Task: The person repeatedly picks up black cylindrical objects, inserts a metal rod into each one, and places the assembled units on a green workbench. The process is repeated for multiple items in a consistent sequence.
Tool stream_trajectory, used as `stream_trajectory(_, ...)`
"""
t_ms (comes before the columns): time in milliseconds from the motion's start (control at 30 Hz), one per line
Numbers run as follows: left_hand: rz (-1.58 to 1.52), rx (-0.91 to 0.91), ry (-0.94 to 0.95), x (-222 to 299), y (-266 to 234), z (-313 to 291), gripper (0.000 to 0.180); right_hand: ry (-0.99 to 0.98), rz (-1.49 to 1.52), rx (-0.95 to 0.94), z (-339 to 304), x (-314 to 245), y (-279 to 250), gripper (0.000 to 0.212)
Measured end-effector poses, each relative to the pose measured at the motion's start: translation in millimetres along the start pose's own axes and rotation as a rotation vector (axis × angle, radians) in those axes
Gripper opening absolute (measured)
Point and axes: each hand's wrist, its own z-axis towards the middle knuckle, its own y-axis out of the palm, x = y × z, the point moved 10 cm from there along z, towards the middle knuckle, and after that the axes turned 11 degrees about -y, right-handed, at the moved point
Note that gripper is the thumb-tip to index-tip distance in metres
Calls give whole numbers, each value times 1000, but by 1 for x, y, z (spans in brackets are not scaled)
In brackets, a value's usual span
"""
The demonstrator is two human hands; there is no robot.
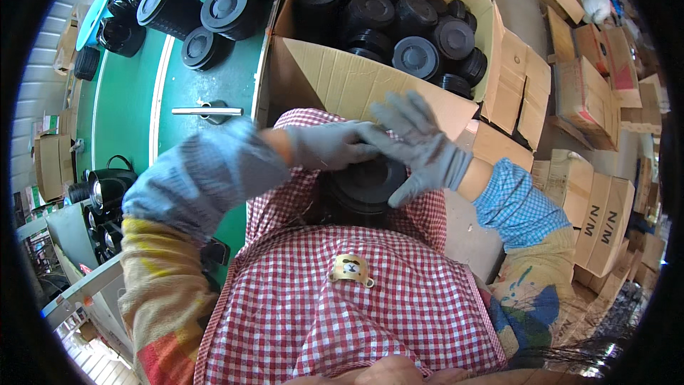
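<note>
A black round ribbed container with a flat, ringed top sits in my lap, between the knees under a red-and-white checked apron. My left hand, in a grey glove, reaches over its far left edge with fingers stretched toward my right palm; the tips partly overlap the other glove. Above the container's right side, my right hand is open in a matching glove, its fingers spread and the thumb pointing down near the container's rim. Both hands cover part of the container.
Ahead stands a cardboard box with several black round containers in it. On the green table at left are more black containers and a metal T-shaped bar. Stacked cartons line the right side.
</note>
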Motion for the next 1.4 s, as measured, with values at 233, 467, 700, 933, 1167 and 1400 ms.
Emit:
stream_trajectory(233, 85, -64, -298, 0, 4, 64, 33, -324, -635, 186, 61, -92, -3, 66)
stream_trajectory(467, -81, -515, -552, -20, 34, 47, 50, -59, -380, 36, 58, -66, 12, 69)
stream_trajectory(700, -484, -221, -220, -14, 35, 14, 44, -60, -265, 64, 2, 0, -13, 58)
stream_trajectory(933, -114, -136, -411, -9, 15, 43, 42, -40, -602, -12, 61, -71, 22, 56)
stream_trajectory(1167, 583, 549, -654, -169, -155, -205, 70, 272, -590, 595, -53, -32, -69, 61)
stream_trajectory(1400, 373, 279, -1066, -171, -148, -249, 23, 165, -673, 525, -2, -54, -97, 54)
